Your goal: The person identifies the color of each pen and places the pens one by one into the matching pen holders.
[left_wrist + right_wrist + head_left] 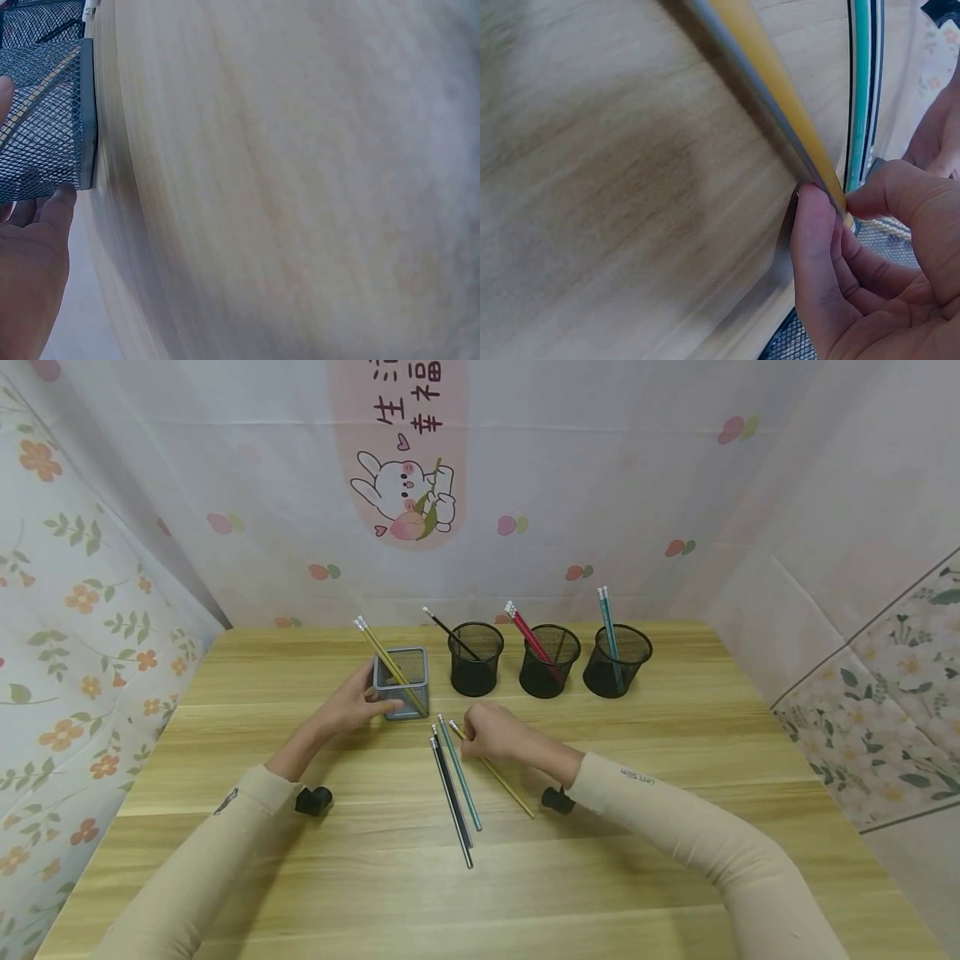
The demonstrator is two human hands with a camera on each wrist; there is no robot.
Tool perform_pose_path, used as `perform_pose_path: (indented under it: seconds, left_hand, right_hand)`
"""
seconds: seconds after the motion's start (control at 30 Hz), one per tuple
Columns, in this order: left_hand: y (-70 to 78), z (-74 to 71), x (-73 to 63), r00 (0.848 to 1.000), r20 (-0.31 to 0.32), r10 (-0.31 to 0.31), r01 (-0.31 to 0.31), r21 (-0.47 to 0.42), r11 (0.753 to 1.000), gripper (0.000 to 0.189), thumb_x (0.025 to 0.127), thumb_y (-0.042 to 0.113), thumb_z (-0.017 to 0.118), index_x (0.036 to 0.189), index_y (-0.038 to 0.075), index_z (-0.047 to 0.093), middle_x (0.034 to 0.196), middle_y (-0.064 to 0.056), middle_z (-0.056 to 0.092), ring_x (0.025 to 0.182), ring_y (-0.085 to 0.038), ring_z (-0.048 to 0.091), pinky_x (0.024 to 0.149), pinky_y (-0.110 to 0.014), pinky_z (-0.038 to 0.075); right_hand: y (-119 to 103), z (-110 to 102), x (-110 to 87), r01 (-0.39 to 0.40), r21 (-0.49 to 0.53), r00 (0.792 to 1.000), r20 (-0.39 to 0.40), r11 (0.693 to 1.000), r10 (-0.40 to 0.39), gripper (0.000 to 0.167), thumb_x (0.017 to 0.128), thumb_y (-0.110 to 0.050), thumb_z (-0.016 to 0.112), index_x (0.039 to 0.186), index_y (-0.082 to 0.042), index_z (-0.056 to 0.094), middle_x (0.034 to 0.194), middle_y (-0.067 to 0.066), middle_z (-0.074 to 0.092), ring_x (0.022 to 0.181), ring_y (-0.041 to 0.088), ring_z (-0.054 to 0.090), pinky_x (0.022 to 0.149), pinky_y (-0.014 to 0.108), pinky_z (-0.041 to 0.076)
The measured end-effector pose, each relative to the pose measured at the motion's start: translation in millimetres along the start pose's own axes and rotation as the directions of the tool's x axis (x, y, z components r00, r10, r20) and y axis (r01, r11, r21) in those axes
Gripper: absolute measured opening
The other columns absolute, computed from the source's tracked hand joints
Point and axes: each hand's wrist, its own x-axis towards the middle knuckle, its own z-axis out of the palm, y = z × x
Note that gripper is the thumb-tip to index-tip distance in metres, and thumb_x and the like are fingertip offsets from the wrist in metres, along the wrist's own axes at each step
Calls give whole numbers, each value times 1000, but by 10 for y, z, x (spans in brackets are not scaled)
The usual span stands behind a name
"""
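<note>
My left hand (348, 703) grips a square silver mesh pencil holder (386, 690), thumb on its near side. Yellow pencils (372, 639) lean in that holder. In the left wrist view the holder's base (88, 112) shows, with fingers on its side. With thumb and fingers, my right hand (495, 732) pinches a yellow pencil (513, 793) near its eraser end. The right wrist view shows this yellow pencil (772, 71) slanting over the table. Left of it lie a teal pencil (461, 777) and black pencils (448, 793), side by side on the table.
Three round black mesh holders stand in a row at the back: one (474, 681) with a black pencil, one (540, 681) with red pencils, one (600, 679) with teal pencils. A patterned curtain (600, 485) hangs behind the wooden table (675, 860).
</note>
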Motion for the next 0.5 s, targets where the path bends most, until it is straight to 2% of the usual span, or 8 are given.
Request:
perform_pose_path:
  seconds: [0.5]
  left_hand:
    - [-13,-2,3,1000,6,14,-14,4,1000,72,94,2,74,151,-3,30,148,-24,42,145,-40,30,114,-55,33]
  right_hand:
    - [-12,-127,-3,-27,19,1000,-15,999,27,19,85,-4,69,70,-9,58,58,-5,47,50,7,41,46,21,33]
